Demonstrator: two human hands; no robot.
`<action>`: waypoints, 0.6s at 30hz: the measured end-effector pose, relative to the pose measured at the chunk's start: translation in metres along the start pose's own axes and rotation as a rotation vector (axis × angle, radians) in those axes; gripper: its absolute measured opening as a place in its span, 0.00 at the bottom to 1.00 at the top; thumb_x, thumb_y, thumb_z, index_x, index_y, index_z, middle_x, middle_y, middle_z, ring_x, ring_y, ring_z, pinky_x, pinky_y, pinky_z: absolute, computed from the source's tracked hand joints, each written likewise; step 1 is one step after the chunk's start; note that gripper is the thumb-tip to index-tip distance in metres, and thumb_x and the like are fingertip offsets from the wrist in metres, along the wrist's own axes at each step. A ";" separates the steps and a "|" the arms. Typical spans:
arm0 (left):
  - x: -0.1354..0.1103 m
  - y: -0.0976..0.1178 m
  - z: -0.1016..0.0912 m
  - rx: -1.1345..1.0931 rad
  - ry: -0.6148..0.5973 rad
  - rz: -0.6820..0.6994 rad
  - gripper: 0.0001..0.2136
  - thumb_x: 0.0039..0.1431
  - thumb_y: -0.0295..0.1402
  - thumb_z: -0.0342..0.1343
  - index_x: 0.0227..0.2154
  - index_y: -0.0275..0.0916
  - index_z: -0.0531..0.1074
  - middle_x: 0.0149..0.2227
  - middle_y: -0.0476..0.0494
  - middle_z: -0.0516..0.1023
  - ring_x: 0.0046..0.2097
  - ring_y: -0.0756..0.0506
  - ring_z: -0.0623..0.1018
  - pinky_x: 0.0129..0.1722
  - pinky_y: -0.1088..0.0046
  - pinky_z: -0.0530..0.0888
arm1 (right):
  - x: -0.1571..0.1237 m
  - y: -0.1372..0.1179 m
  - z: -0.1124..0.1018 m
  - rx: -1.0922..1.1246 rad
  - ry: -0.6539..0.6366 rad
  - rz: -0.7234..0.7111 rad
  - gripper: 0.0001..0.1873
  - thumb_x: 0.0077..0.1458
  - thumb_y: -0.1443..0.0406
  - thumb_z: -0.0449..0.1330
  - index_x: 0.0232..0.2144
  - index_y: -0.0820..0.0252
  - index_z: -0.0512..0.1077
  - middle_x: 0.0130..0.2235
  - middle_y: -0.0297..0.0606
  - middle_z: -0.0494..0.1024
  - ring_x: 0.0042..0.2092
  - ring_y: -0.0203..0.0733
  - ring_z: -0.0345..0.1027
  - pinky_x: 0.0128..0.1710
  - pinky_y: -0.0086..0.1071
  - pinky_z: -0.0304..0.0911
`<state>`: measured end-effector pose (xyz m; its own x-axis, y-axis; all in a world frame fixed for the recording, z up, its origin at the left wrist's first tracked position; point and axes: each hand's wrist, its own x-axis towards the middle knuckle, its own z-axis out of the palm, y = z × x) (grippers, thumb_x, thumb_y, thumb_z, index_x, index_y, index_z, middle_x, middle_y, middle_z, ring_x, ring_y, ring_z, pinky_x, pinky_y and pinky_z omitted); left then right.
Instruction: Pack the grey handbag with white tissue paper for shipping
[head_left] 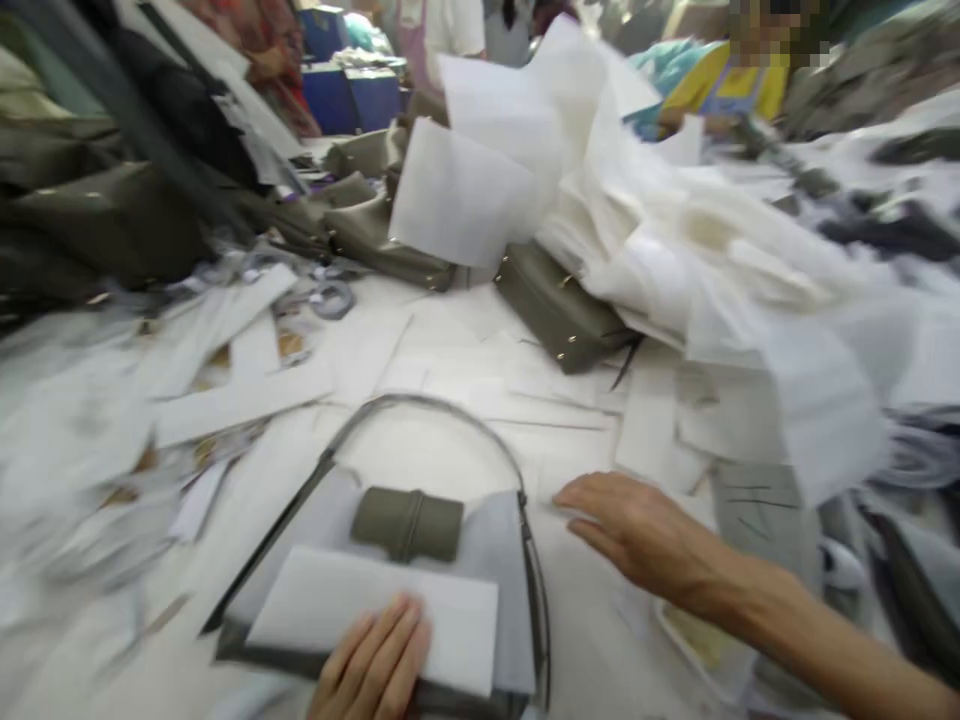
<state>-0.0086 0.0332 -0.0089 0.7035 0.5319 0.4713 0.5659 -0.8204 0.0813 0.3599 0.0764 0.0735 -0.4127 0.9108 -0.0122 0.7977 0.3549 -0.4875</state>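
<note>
An olive-grey handbag (409, 525) lies flat near me on a paper-strewn table, its thin strap arching away from me. A white sheet of paper (352, 605) covers its near part. My left hand (375, 665) rests on that sheet with the fingers stretched flat, pressing it onto the bag. My right hand (637, 530) hovers just right of the bag, fingers extended and together, palm down over loose white sheets, holding nothing.
A tall heap of white tissue paper (675, 220) fills the right and back. More olive handbags (559, 305) lie in the middle and at the left (97, 220). Another person in yellow (724, 85) sits at the far side. Blue boxes (349, 95) stand behind.
</note>
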 end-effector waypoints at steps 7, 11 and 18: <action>0.014 0.013 -0.014 0.072 -0.059 -0.058 0.21 0.63 0.22 0.46 0.59 0.31 0.62 0.59 0.38 0.70 0.66 0.42 0.61 0.67 0.59 0.55 | -0.065 -0.018 0.031 -0.280 0.315 -0.153 0.16 0.64 0.54 0.53 0.49 0.50 0.73 0.45 0.37 0.80 0.41 0.48 0.77 0.39 0.41 0.74; 0.018 0.007 -0.020 0.184 -0.137 0.040 0.26 0.62 0.24 0.44 0.64 0.29 0.55 0.64 0.36 0.63 0.67 0.40 0.57 0.67 0.57 0.53 | -0.134 -0.060 0.051 -0.312 0.395 -0.080 0.19 0.61 0.53 0.56 0.51 0.51 0.73 0.45 0.40 0.81 0.42 0.51 0.78 0.38 0.41 0.76; 0.020 -0.015 -0.015 0.306 -0.178 0.219 0.25 0.67 0.26 0.41 0.65 0.31 0.51 0.64 0.33 0.63 0.66 0.38 0.59 0.66 0.53 0.55 | -0.213 -0.101 0.087 -0.088 0.297 0.233 0.17 0.55 0.55 0.60 0.45 0.49 0.79 0.44 0.40 0.81 0.43 0.51 0.77 0.45 0.40 0.75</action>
<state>-0.0098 0.0531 0.0125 0.8696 0.4019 0.2868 0.4774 -0.8324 -0.2814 0.3288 -0.1716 0.0493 -0.0809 0.9861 0.1453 0.8949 0.1360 -0.4249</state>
